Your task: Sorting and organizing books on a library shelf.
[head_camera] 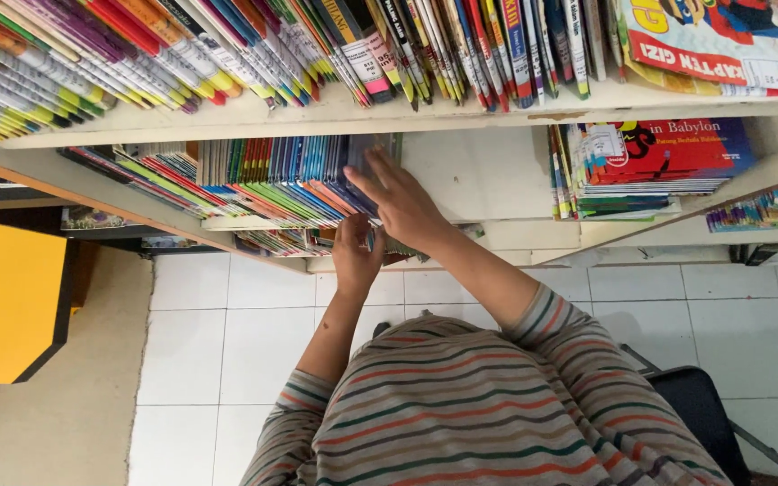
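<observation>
A grey top striped orange and green (461, 405), white floor tiles (254, 342), a yellow table (2, 297), and many-coloured book spines (272, 180).

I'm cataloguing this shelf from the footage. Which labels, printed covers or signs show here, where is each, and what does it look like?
Spine labels: small white stickers low on the top-shelf book spines, left.
Comic cover: top shelf, far right, facing out; red, yellow and blue.
Red-covered book: tops a flat stack, middle shelf, right; red, blue edge.
No signs or screens.
</observation>
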